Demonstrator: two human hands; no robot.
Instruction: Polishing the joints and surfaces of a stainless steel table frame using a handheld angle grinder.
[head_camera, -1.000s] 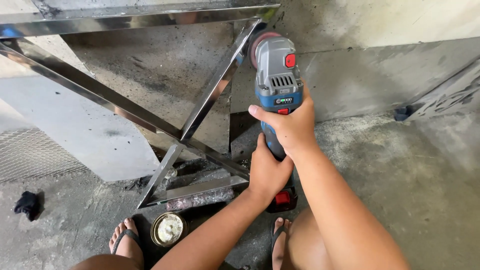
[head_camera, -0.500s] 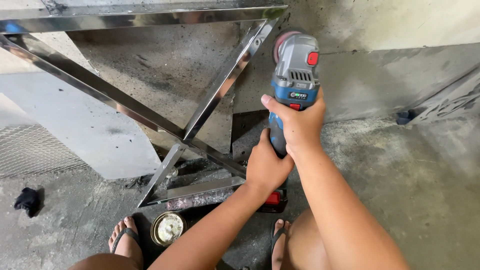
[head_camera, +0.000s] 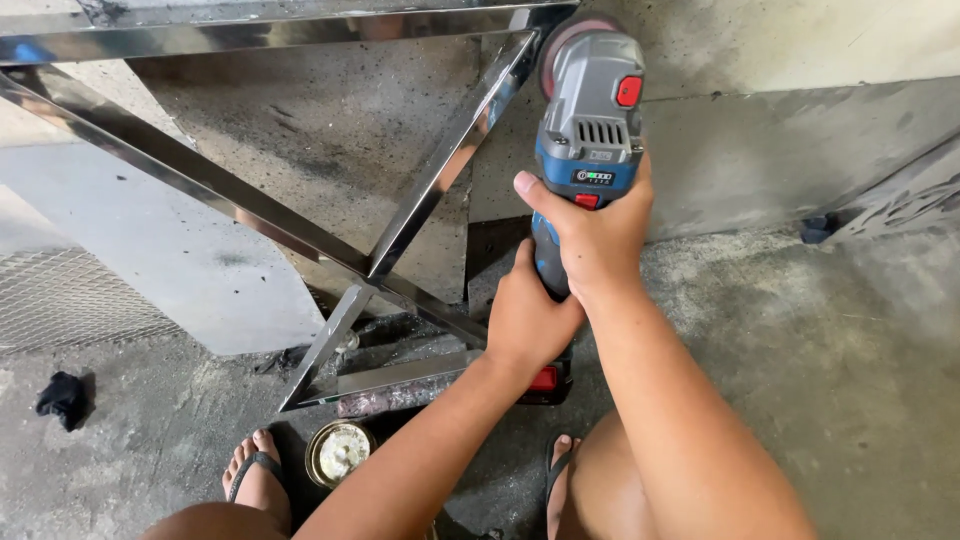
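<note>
Both hands grip the grinder, hiding its handle.

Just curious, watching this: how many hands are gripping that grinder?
2. The right hand wraps the grinder below its grey head; the left hand clasps the handle lower down, above the red-trimmed battery.
</note>
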